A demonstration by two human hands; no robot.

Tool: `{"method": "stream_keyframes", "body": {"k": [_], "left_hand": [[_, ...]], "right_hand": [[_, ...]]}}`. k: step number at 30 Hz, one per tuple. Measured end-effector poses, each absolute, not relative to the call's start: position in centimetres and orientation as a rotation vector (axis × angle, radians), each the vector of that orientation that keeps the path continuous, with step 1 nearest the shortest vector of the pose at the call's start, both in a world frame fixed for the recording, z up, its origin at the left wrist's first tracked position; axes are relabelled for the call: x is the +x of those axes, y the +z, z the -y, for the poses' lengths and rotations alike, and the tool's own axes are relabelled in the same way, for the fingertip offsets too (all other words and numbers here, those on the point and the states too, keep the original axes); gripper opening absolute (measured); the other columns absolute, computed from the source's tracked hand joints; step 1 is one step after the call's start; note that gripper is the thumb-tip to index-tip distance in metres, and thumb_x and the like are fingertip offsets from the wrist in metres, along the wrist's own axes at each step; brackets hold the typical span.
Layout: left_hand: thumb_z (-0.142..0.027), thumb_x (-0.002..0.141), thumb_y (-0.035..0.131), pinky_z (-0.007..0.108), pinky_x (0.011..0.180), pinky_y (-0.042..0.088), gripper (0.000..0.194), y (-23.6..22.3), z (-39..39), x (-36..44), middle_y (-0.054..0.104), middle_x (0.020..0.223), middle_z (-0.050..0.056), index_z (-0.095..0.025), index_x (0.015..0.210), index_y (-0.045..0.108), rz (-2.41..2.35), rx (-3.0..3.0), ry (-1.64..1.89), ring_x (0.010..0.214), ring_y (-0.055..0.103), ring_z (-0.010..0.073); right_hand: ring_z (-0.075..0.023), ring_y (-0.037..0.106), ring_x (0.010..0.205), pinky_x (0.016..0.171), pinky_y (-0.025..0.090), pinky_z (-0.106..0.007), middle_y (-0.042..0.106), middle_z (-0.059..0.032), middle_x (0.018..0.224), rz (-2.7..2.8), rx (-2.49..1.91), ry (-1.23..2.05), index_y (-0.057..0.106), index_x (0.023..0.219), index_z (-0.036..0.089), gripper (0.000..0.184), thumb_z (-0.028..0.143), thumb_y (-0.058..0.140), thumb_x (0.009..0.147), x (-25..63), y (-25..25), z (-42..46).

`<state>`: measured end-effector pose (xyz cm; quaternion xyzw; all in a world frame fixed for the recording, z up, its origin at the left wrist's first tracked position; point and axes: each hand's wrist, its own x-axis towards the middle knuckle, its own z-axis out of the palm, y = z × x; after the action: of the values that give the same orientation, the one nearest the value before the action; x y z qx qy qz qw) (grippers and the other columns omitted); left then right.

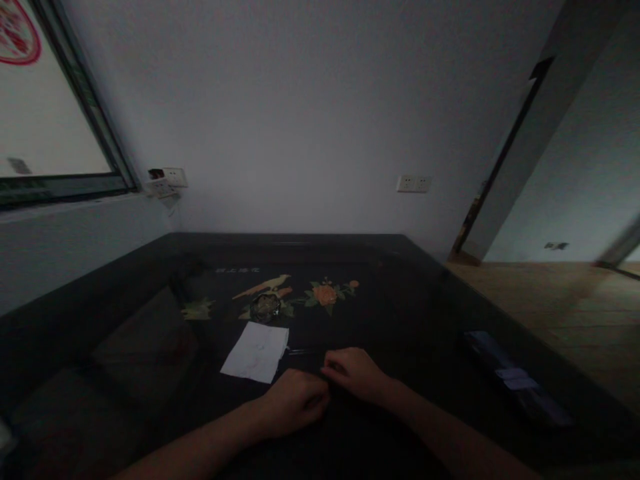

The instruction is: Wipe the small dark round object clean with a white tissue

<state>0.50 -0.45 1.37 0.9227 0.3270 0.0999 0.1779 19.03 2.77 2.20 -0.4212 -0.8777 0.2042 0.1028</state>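
My left hand rests low over the black table, its fingers curled into a loose fist. Close beside it on the right, my right hand is curled the same way. I see nothing sticking out of either hand. A white sheet of paper lies on the table just beyond my left hand, with faint marks on it and an uneven right edge. Behind the paper stands a small clear glass dish. A thin pale line shows between the paper and my right hand; I cannot tell what it is.
The glossy black table bears a painted bird and an orange flower. A long dark case with a pale band lies on the right. A wall with sockets stands behind, a window at left.
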Motion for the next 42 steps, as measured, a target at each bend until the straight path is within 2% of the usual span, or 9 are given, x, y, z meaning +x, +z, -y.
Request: {"method": "stream_keyframes", "body": {"k": [10, 19, 42], "left_hand": [[-0.016, 0.080, 0.047, 0.020, 0.054, 0.029, 0.014, 0.79, 0.03, 0.59, 0.058, 0.065, -0.003, -0.019, 0.067, 0.049, -0.919, 2.610, 0.318, 0.056, 0.047, 0.0082], [-0.016, 0.081, 0.047, 0.020, 0.056, 0.033, 0.013, 1.21, 0.28, 0.57, 0.061, 0.068, -0.001, -0.019, 0.071, 0.054, -0.940, 2.612, 0.245, 0.060, 0.052, 0.0101], [-0.020, 0.085, 0.045, 0.021, 0.056, 0.032, 0.018, 1.43, 0.35, 0.46, 0.060, 0.067, -0.001, -0.018, 0.071, 0.055, -0.934, 2.603, 0.250, 0.059, 0.051, 0.0105]], "right_hand": [[-0.0125, 0.054, 0.065, 0.057, 0.027, -0.022, 0.064, 0.0005, 0.072, 2.585, -1.237, 0.607, 0.062, 0.084, 0.020, 0.020, 0.035, 0.050, 0.088, 19.28, 1.69, -3.03], [-0.0131, 0.055, 0.067, 0.059, 0.028, -0.023, 0.065, 0.0000, 0.074, 2.611, -1.233, 0.588, 0.063, 0.086, 0.021, 0.020, 0.035, 0.048, 0.089, 19.18, 2.04, -2.87], [-0.0120, 0.053, 0.065, 0.057, 0.027, -0.022, 0.063, 0.0006, 0.072, 2.610, -1.210, 0.637, 0.063, 0.086, 0.019, 0.018, 0.033, 0.050, 0.088, 19.20, 2.13, -3.01]]}}
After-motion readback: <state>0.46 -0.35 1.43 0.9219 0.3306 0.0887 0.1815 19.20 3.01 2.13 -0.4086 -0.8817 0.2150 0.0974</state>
